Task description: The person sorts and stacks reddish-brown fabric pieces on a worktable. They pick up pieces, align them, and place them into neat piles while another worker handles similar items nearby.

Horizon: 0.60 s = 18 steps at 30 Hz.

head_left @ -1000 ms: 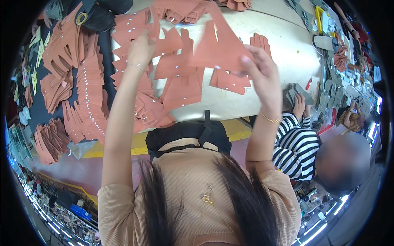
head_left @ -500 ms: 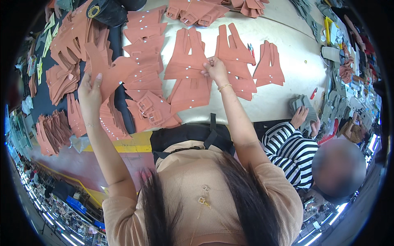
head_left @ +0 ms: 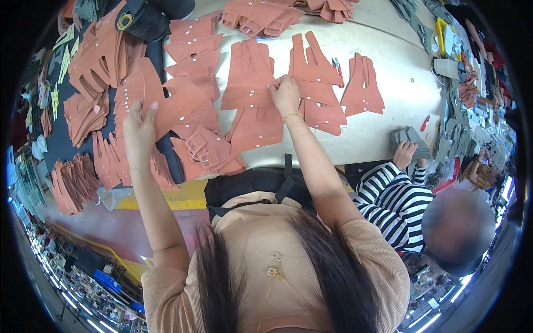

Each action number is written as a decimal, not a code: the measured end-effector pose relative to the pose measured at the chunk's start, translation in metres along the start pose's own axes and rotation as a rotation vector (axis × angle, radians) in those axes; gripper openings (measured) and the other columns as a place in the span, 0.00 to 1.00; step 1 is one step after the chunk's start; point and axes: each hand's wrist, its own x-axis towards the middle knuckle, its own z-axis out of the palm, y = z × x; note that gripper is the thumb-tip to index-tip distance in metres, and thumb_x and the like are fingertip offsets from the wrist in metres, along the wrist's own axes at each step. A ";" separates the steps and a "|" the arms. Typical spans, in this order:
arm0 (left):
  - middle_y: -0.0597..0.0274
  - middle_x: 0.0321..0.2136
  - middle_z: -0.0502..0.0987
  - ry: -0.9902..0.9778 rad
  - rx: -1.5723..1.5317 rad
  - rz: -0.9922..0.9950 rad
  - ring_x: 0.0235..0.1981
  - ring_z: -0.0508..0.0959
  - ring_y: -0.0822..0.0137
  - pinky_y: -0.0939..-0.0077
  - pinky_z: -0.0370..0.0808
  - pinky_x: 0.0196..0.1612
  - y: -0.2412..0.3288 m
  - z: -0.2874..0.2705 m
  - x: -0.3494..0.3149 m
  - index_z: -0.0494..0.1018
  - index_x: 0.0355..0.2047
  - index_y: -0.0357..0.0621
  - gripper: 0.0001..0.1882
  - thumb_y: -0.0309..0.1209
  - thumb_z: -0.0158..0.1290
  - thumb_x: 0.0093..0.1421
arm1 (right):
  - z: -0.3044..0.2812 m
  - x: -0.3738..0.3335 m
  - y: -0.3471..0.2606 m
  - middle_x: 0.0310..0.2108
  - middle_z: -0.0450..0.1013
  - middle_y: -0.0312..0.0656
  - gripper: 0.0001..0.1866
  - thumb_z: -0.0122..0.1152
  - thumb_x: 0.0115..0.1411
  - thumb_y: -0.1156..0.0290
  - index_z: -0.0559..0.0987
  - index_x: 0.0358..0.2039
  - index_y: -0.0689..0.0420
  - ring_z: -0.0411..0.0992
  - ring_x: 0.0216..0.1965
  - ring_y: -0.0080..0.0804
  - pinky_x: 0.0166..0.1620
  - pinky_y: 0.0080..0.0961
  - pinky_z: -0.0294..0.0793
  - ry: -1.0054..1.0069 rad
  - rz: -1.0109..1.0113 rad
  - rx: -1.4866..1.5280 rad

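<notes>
My left hand grips the edge of a salmon-coloured cut piece between thumb and fingers. The piece is broad with a curved strip, held over a column of similar overlapping pieces. My right hand has its fingers curled and pinched at the right edge of a forked salmon piece, which lies on the pale table. Small white marks show along its lower edge. More forked pieces lie just right of my right hand, overlapping one another.
Buckled straps lie at the near table edge. A black container stands at the far left by heaped pieces. A separate forked stack and red-handled tool lie right. A co-worker in striped sleeves handles grey pieces.
My left hand has moved right with its cut piece. My right hand has shifted slightly left and farther over the forked piece. The gap between that piece's prongs is now mostly covered.
</notes>
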 end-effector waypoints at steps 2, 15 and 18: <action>0.54 0.39 0.76 -0.008 0.008 -0.016 0.39 0.74 0.73 0.80 0.69 0.44 -0.001 0.002 0.000 0.68 0.46 0.28 0.15 0.27 0.48 0.63 | 0.002 -0.001 0.000 0.29 0.75 0.50 0.18 0.68 0.47 0.69 0.72 0.34 0.64 0.75 0.33 0.47 0.40 0.38 0.73 0.070 -0.032 -0.019; 0.57 0.39 0.76 -0.141 -0.043 0.002 0.39 0.73 0.73 0.81 0.69 0.43 -0.001 0.025 0.014 0.68 0.46 0.28 0.15 0.28 0.49 0.62 | -0.034 0.009 -0.027 0.30 0.74 0.57 0.18 0.62 0.49 0.66 0.72 0.35 0.66 0.75 0.35 0.47 0.37 0.33 0.74 -0.099 0.012 0.332; 0.56 0.38 0.76 -0.081 -0.052 0.053 0.37 0.74 0.74 0.82 0.69 0.42 0.003 0.030 0.018 0.68 0.46 0.29 0.15 0.28 0.50 0.62 | -0.070 0.027 -0.028 0.35 0.74 0.43 0.13 0.61 0.56 0.72 0.72 0.37 0.65 0.75 0.36 0.26 0.34 0.24 0.80 -0.417 0.289 0.801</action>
